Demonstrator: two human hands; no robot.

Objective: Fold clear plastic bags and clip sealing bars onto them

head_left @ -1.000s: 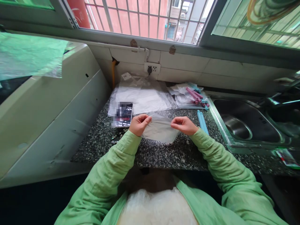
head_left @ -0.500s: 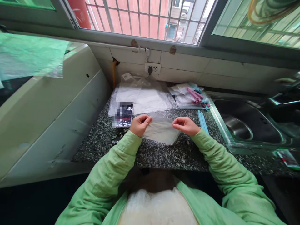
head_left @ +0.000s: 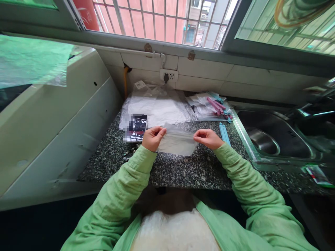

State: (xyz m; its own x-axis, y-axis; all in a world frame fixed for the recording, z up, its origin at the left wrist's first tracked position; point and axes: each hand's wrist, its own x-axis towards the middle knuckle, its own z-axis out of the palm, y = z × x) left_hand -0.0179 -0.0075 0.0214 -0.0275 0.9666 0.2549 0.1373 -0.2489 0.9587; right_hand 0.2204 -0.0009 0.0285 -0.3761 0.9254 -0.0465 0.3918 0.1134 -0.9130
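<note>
A small clear plastic bag (head_left: 178, 142) is stretched between my two hands above the speckled countertop (head_left: 180, 176). My left hand (head_left: 154, 138) pinches its left edge between thumb and finger. On the other side, my right hand (head_left: 208, 138) is closed on the bag's upper right corner. Beside my left hand lies a phone (head_left: 138, 127) with a dark, reflecting screen. Two light blue bag clips (head_left: 224, 134) rest on the counter just beyond my right hand.
Large plastic bags with white contents (head_left: 157, 108) lie by the wall. Pink and blue clips (head_left: 216, 106) sit on more plastic bags at the back. A steel sink (head_left: 277, 118) is set in on the right; a pale appliance (head_left: 65, 115) stands left.
My left hand has shifted slightly left and the bag is pulled straighter between my hands, its lower edge a little higher. Both hands still grip it.
</note>
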